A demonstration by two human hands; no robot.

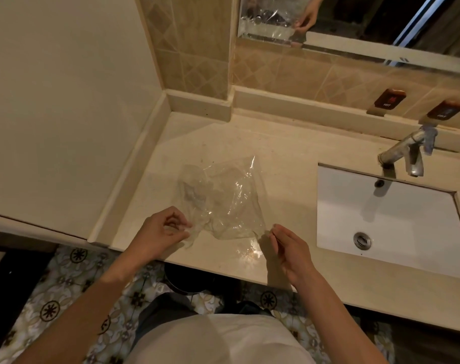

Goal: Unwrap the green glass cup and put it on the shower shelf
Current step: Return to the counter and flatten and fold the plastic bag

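Observation:
A sheet of clear plastic wrap (223,198) lies spread and crumpled on the beige counter (289,164). My left hand (160,232) pinches its near left corner. My right hand (289,248) pinches its near right corner. Both hands hover just above the counter's front edge. No green glass cup and no shower shelf appear in view. The wrap seems empty, though a faint crumpled lump shows at its left side.
A white sink (386,214) with a metal tap (404,153) sits to the right. A mirror (354,19) on the tiled wall reflects the wrap and a hand. A dark bin (186,279) stands under the counter on the patterned floor.

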